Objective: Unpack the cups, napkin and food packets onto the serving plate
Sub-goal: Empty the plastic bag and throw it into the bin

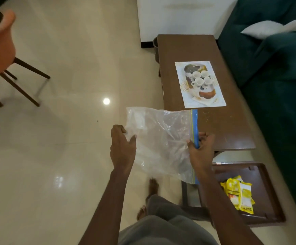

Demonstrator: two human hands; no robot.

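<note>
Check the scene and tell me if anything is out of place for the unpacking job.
The yellow food packets lie on the low brown tray beside the table, not on the serving plate where the four white cups stand. The left hand and right hand hold a zip bag that looks empty.

Glossy cream tile floor (pixel 64 138) reflecting ceiling light (pixel 106 101). Brown wooden coffee table (pixel 232 129) standing beside dark green sofa (pixel 276 76). White wall (pixel 179 15) showing behind. Wooden chair (pixel 20 80) sitting left.
</note>
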